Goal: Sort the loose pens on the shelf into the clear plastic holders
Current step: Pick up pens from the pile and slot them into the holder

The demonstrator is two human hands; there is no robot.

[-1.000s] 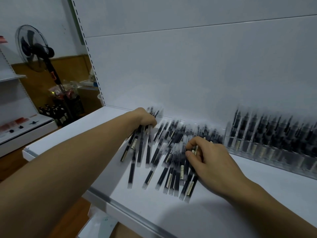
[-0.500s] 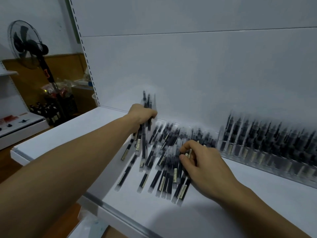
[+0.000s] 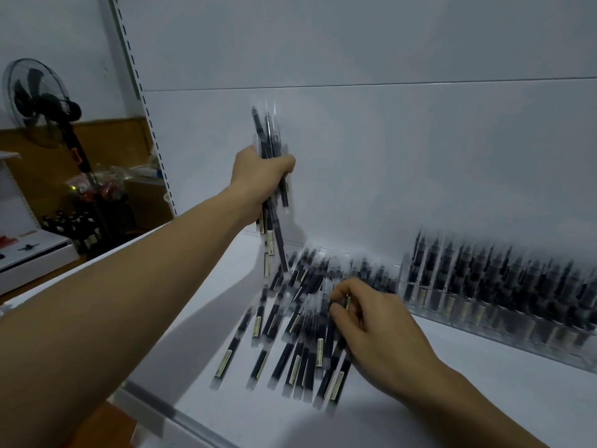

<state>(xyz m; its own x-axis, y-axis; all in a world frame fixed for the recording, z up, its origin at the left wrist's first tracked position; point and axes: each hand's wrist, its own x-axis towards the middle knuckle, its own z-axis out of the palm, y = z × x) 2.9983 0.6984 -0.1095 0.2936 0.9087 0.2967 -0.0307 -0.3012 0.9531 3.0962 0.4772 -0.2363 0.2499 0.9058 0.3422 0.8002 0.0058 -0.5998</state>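
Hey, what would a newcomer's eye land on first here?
The left hand high above the shelf, gripping a bundle of black pens upright against the white back panel. Below lies a heap of loose pens, the right hand pinching among them, with filled clear holders along the right.

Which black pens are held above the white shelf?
The black pen bundle gripped by the left hand; the loose pile lies flat, others stand in clear plastic holders.

The left hand (image 3: 258, 171), a second ago low on the shelf (image 3: 484, 383) among the loose pens (image 3: 290, 334), is now raised well above them. It grips a bundle of pens (image 3: 269, 137) nearly upright before the back panel. A few of its pens hang lower, their ends just over the pile's far edge.
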